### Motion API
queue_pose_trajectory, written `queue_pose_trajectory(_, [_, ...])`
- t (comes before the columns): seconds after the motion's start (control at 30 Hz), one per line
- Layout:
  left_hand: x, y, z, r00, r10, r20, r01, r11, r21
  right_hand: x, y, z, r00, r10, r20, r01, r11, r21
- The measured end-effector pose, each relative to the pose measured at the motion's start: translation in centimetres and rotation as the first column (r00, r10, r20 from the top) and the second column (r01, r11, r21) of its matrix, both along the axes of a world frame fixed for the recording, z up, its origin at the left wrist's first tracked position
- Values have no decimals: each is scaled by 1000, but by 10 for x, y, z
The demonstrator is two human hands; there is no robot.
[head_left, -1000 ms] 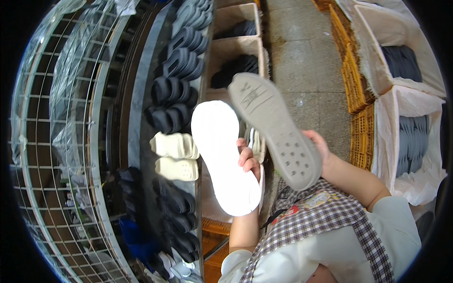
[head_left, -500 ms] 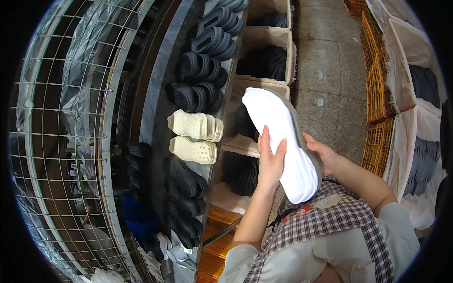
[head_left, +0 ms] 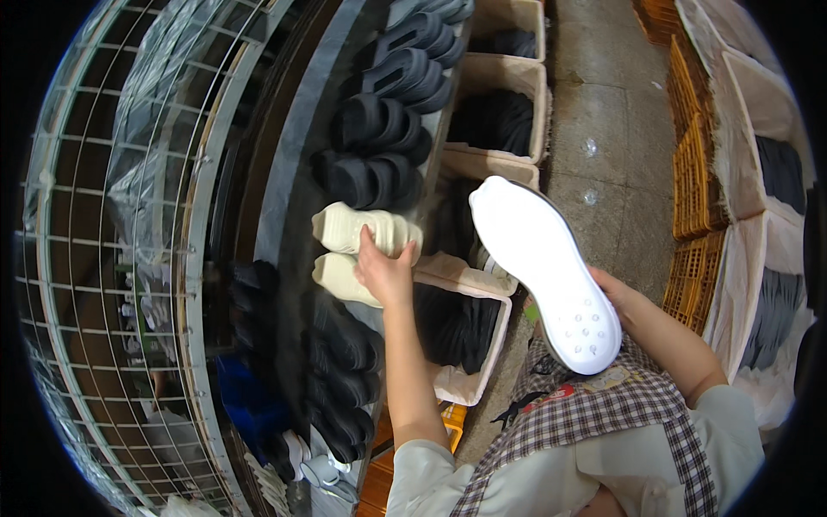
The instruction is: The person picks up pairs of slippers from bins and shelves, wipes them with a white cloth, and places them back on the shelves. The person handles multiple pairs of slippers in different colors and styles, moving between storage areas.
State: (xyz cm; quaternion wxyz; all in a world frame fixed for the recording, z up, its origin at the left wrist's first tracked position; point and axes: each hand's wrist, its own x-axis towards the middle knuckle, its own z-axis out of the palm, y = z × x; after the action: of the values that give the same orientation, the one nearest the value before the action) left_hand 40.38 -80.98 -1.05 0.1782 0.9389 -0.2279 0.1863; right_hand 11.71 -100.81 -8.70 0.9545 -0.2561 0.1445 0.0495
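In my right hand (head_left: 610,295) is a white shoe sole (head_left: 547,258), gripped at its right edge, with a cluster of round studs at the near end. It slants across in front of my apron, and the fingers beneath it are hidden. My left hand (head_left: 388,274) reaches to the shelf, thumb and fingers around the front part of a stack of cream shoe soles (head_left: 345,226). A second cream stack (head_left: 338,274) lies just nearer, partly under this hand. Rows of black soles (head_left: 370,178) lie beyond it, and more dark soles (head_left: 338,336) lie nearer.
Cloth-lined bins (head_left: 544,112) holding dark soles line the shelf's right side. Right of the tiled aisle (head_left: 594,129) stand orange crates (head_left: 692,185) and more lined bins (head_left: 719,258). A wire mesh (head_left: 205,164) with plastic sheeting rises at the left.
My left hand has let go of the white sole and moved left onto the cream stack. The white sole, now held by my right hand alone, has turned its face more toward me.
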Motion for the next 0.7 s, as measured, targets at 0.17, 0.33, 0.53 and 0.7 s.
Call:
queue_pose_trajectory(0.17, [6, 12, 9, 994, 32, 107, -22, 995, -93, -4, 0, -3, 997, -11, -78, 14, 999, 36])
queue_pose_trajectory(0.33, [-36, 42, 66, 912, 212, 351, -33, 891, -454, 11, 0, -5, 998, 19, -60, -25, 995, -100])
queue_pose_trajectory(0.53, [-187, 41, 61, 876, -223, 428, 411, 809, -421, 40, 8, -14, 984, 85, 158, -82, 996, -23])
queue_pose_trajectory(0.7, [-237, -12, 13, 687, -726, 15, 723, 681, -115, 48, 14, -35, 997, 61, 41, -64, 995, 75])
